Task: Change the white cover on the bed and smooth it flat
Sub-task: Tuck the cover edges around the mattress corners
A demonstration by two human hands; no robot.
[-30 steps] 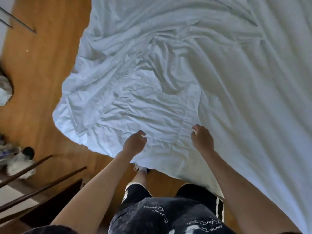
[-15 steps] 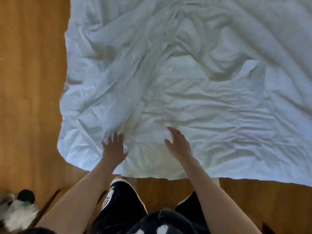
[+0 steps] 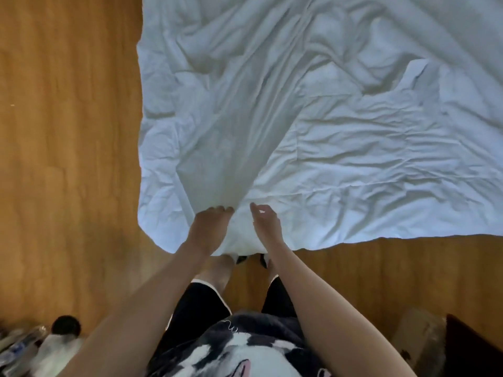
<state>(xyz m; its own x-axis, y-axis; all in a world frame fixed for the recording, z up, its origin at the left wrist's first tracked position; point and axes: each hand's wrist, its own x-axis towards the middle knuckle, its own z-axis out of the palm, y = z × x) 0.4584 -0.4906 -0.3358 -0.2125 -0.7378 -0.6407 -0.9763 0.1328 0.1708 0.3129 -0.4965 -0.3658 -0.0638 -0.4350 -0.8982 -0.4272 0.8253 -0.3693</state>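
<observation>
Cover (image 3: 340,159) lies crumpled on the bed, thin, limp, light; my left hand (image 3: 209,227) pinches a fold near its near edge, right hand (image 3: 265,223) relaxed just beside, grab the hem.

One white cover (image 3: 313,137), rumpled, lies spread on one wooden floor (image 3: 68,159). Two hands: the left hand (image 3: 208,228) and the right hand (image 3: 266,223). Two bare forearms, two legs in black shorts (image 3: 201,303).

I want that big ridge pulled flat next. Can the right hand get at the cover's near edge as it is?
Probably yes: the right hand hovers open just above the white cover, nothing between.
</observation>
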